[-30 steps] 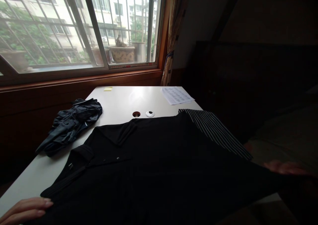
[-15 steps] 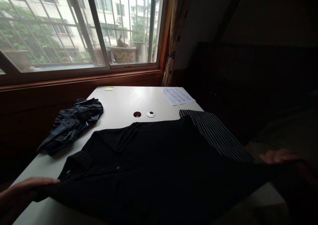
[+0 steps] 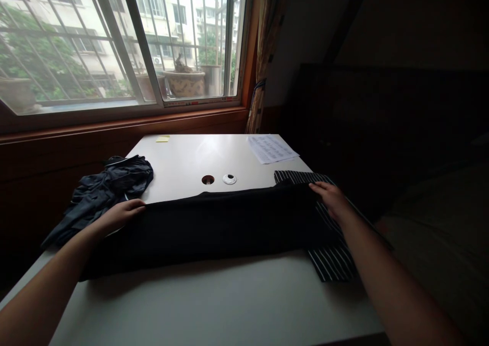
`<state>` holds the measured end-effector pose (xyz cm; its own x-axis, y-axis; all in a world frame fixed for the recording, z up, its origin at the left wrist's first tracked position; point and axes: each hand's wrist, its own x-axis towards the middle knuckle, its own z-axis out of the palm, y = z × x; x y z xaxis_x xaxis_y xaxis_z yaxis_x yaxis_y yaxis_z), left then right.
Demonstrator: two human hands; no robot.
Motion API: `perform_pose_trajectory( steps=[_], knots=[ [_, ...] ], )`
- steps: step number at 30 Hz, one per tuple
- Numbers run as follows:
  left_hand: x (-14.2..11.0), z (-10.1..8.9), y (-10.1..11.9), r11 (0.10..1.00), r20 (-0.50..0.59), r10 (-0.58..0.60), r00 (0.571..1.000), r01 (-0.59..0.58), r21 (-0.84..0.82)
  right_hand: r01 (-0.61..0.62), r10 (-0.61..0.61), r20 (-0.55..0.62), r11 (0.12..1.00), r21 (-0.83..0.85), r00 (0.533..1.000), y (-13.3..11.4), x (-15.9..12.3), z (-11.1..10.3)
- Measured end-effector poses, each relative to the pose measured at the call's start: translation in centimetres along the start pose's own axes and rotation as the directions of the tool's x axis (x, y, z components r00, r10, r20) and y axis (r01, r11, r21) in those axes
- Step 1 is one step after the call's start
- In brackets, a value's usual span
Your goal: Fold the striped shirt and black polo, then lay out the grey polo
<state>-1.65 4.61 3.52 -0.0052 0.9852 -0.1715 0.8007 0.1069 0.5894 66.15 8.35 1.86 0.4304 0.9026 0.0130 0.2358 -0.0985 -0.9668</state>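
Observation:
A black shirt [image 3: 221,226] lies doubled over into a wide band across the white table [image 3: 214,300]. At its far left corner, my left hand [image 3: 128,212] pinches the cloth edge between thumb and fingers. My right hand [image 3: 329,197] grips the far right corner the same way. Under the shirt's right end rests a black cloth with white stripes [image 3: 330,264], partly covered by the shirt and by my right arm. The shirt's collar and buttons are hidden inside the fold.
A crumpled dark garment [image 3: 103,188] is heaped at the table's left edge. Printed sheets [image 3: 271,149] and a yellow sticky note [image 3: 162,138] lie at the back. A cable hole [image 3: 208,180] and a white round cover [image 3: 229,179] sit mid-table. Beyond is a barred window [image 3: 183,40].
Both hands have moved away from me and inward with the shirt's near edge. The shirt, spread open before, is now folded over, and bare tabletop shows in front of it.

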Motion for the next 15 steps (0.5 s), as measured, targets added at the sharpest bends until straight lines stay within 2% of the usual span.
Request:
perform_pose_trajectory(
  steps=[3,6,10,15],
  knots=[
    [0.6,0.5,-1.0,1.0,0.035,-0.008,0.999,0.009,-0.005,0.019,-0.021,-0.015,0.985,-0.174,1.0,2.4,1.8,0.6],
    [0.2,0.6,-1.3,1.0,0.013,-0.018,1.0,0.017,0.012,0.021,-0.015,0.034,0.98,-0.197,0.999,3.8,2.7,0.6],
    [-0.5,0.8,-1.3,1.0,-0.019,-0.016,1.0,0.017,0.016,0.011,0.008,0.099,0.981,-0.193,0.995,4.5,3.0,0.7],
    [-0.3,1.3,-1.5,0.997,-0.071,0.008,0.997,-0.002,0.081,0.077,-0.048,0.102,0.948,-0.308,0.994,4.3,3.3,1.0]
  ],
)
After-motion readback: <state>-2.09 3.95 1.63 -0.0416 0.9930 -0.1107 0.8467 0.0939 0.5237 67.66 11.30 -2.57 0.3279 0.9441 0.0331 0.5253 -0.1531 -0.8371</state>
